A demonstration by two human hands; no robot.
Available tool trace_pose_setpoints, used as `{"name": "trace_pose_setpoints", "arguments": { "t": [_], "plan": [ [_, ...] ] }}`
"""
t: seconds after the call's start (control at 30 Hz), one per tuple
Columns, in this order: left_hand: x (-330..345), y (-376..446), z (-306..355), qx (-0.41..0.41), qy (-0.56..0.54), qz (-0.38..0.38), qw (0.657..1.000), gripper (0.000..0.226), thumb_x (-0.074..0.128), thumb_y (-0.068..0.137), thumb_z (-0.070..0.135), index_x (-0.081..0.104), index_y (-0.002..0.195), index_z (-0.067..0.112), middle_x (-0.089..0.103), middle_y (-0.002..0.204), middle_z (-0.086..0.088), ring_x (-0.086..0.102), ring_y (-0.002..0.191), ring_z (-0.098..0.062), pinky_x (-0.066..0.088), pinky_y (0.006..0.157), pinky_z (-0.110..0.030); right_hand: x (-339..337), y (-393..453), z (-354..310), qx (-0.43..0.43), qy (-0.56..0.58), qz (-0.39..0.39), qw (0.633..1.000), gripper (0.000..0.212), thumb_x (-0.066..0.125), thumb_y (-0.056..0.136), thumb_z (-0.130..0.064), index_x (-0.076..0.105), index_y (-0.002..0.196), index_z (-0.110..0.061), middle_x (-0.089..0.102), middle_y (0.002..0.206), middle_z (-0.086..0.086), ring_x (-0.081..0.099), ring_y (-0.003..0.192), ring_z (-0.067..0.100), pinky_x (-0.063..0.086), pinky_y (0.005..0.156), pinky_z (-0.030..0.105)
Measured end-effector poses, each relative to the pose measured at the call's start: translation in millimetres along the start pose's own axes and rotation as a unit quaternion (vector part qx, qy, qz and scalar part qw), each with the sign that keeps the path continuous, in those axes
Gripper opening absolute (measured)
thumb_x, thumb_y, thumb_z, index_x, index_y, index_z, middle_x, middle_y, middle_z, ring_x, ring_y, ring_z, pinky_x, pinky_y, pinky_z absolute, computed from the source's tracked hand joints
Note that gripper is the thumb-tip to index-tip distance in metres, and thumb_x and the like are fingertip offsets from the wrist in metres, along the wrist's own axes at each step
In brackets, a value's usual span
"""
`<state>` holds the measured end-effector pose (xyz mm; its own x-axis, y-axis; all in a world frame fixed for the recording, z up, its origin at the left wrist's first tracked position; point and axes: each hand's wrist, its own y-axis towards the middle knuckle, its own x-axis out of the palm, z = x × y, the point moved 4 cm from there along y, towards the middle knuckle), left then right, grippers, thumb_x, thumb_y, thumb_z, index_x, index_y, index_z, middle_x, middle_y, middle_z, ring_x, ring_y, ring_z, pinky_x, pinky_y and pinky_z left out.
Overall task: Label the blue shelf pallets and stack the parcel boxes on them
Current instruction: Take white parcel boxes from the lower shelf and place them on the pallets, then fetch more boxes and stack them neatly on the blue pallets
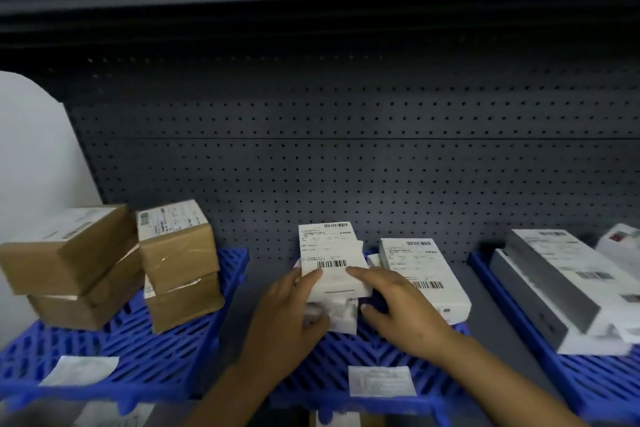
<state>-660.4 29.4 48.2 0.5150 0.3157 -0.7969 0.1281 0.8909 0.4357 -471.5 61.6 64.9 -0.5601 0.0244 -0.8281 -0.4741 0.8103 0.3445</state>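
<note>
Head view of a dark grey pegboard shelf (346, 166) carrying three blue slatted plastic pallets. On the middle pallet (346, 360), a white parcel box with a barcoded shipping label (332, 260) tops a short stack of white boxes. The left hand (287, 319) clasps the stack's near-left side, thumb on the top box; the right hand (401, 308) rests with fingers spread, index fingertip on that box, gripping nothing visibly. A second white box (422, 274) lies just beside. Brown cardboard boxes (104, 263) occupy the left pallet (104, 357); long grey-white boxes (561, 284) the right pallet (588, 381). White paper labels (381, 381) mark the front edges.
</note>
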Motion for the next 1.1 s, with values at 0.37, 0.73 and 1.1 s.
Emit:
{"name": "trace_pose_setpoints", "arguments": {
  "t": [0.37, 0.73, 1.1],
  "plan": [
    [-30, 11, 61, 0.128, 0.135, 0.055, 0.981, 0.060, 0.041, 0.085, 0.053, 0.048, 0.136, 0.022, 0.051, 0.137, -0.004, 0.044, 0.125, -0.023, 0.041, 0.100, -0.043, -49, -55, -10, 0.024, -0.089, 0.041, 0.995, 0.066, 0.049, 0.090, -0.039, 0.018, 0.148, -0.037, 0.023, 0.154, -0.003, 0.018, 0.142, 0.015, 0.012, 0.114, 0.022],
    [54, -26, 274, 0.312, 0.021, -0.005, 0.950, 0.061, 0.047, 0.087, 0.052, 0.043, 0.141, 0.022, 0.048, 0.140, -0.001, 0.040, 0.127, -0.017, 0.035, 0.107, -0.036, -169, -254, 49, 0.154, -0.140, 0.114, 0.971, 0.059, 0.040, 0.083, -0.047, 0.046, 0.138, -0.028, 0.042, 0.146, 0.006, 0.037, 0.136, 0.025, 0.023, 0.109, 0.031],
    [166, -102, 469, 0.363, -0.054, -0.106, 0.924, 0.068, 0.039, 0.086, 0.059, 0.035, 0.145, 0.025, 0.041, 0.147, 0.003, 0.039, 0.132, -0.018, 0.035, 0.109, -0.039, -267, -485, 115, 0.314, -0.205, 0.123, 0.919, 0.063, 0.033, 0.083, -0.051, 0.036, 0.144, -0.032, 0.033, 0.152, 0.006, 0.026, 0.142, 0.024, 0.020, 0.114, 0.032]
  ]
}}
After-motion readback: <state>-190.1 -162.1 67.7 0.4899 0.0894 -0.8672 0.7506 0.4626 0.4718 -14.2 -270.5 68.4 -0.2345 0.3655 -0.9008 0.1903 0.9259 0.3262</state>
